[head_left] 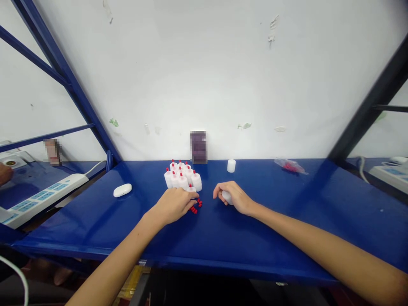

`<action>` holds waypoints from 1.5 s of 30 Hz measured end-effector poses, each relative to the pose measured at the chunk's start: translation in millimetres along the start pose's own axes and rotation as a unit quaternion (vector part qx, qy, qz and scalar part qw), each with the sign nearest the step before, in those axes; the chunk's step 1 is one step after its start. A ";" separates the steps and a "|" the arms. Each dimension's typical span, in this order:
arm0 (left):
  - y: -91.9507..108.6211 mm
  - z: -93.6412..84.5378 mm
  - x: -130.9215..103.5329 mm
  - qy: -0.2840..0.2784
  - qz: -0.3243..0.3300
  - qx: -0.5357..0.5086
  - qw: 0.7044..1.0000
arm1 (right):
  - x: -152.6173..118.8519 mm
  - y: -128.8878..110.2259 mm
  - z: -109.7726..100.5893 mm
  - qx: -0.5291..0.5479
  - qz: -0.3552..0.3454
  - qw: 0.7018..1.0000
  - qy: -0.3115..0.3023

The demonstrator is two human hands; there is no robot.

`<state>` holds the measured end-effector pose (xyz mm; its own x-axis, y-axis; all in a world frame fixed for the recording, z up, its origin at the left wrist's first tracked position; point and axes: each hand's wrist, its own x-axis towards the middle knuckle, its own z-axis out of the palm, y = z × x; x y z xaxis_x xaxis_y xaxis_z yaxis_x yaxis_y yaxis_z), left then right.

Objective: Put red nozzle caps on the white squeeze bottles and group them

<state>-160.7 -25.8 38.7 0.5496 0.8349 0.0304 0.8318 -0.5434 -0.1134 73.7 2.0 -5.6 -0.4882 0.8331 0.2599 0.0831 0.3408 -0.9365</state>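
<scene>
My right hand (235, 196) is wrapped round a small white bottle (227, 196), which shows in part between the fingers above the blue table. My left hand (177, 204) reaches over several loose red caps (194, 209), its thumb and fingers bent together in a pinch. Whatever lies between those fingertips is too small to make out. Right behind the left fingers a white bottle with a red tip (191, 187) is partly hidden. It stands at the front of a cluster of white bottles with red caps (181, 180), all upright.
A white cylindrical container (231, 165) stands near the wall, with a clear bag of red pieces (290, 166) to its right. At left lies a white oval case (123, 190). A blurred dark rectangle (199, 147) leans on the wall. Beyond the blue frame (76, 97) are a power strip (47, 197) and another person's hand (5, 173).
</scene>
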 end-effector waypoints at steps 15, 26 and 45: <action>3.3 3.6 10.8 0.022 0.033 -0.048 0.998 | -3.6 -8.2 3.5 -0.013 -0.002 1.000 -0.010; 11.3 -2.3 17.8 -0.005 0.098 0.015 0.995 | -3.5 -5.7 4.9 -0.028 -0.003 1.000 0.005; 67.1 17.5 55.0 0.180 -0.008 -0.603 0.777 | -3.9 5.6 3.5 0.052 -0.031 0.995 0.075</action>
<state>-76.1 -14.9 15.3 0.3448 0.8814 0.3228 0.1885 -0.4019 0.8961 73.0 -0.9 -12.7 -0.3535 0.8702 0.3433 -0.0369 0.3537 -0.9346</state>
